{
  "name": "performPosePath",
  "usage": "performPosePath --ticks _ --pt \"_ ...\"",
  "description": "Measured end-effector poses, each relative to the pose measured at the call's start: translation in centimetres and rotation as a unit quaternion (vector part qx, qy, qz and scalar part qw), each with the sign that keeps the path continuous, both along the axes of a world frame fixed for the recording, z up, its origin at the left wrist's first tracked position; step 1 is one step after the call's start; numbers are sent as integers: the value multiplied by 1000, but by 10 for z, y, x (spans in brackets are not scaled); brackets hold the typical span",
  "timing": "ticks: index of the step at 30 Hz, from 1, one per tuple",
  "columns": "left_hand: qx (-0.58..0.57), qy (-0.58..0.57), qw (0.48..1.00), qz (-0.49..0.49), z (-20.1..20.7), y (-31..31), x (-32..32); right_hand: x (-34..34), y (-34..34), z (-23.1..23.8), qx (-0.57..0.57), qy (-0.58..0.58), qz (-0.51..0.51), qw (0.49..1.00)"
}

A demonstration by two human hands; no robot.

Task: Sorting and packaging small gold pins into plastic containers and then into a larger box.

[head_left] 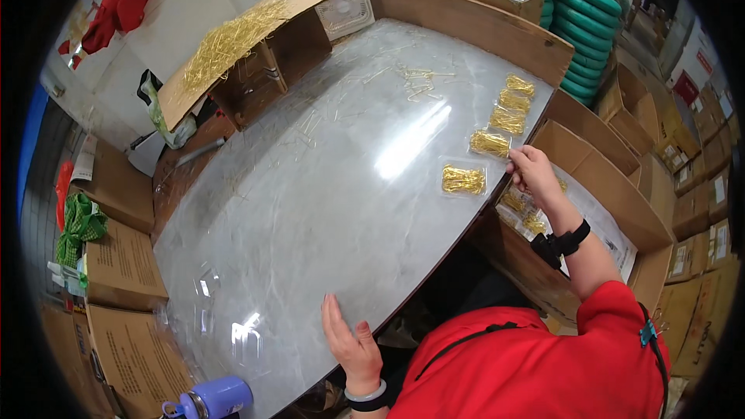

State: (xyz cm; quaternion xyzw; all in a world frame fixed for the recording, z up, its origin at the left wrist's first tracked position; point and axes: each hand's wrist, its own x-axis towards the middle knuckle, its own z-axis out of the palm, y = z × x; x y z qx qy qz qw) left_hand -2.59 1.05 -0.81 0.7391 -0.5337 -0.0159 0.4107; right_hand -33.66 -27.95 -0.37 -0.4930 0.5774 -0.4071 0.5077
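Observation:
At the table's right edge, my right hand (531,171) is closed, its thumb and fingers pinching the corner of a clear plastic pack of thin gold wire pieces (490,143). Nearer to me lies another such clear pack (463,180). Beyond the held one, several gold bundles (508,120) are lined up along the edge. My left hand (351,345) is open at the table's near edge, fingers stretched out and nothing in it. Loose gold wire pieces (423,84) are scattered over the far part of the table.
The grey table (310,209) has a cardboard rim (466,23) at the back. A heap of gold wire (233,43) lies on a cardboard box at far left, near a white fan (341,4). A blue bottle (217,399) stands near left. An open carton (613,186) sits right.

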Motion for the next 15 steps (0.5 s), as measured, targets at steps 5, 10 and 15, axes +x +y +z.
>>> performPosePath --ticks 5,10,15 --pt "0 -10 1000 7 0 -1 -1 15 -14 18 20 52 59 997" --pt "8 -11 1000 10 -1 1 -1 19 -18 28 51 80 117 989" --pt "25 0 1000 2 -3 3 0 14 -25 32 104 48 151 982"
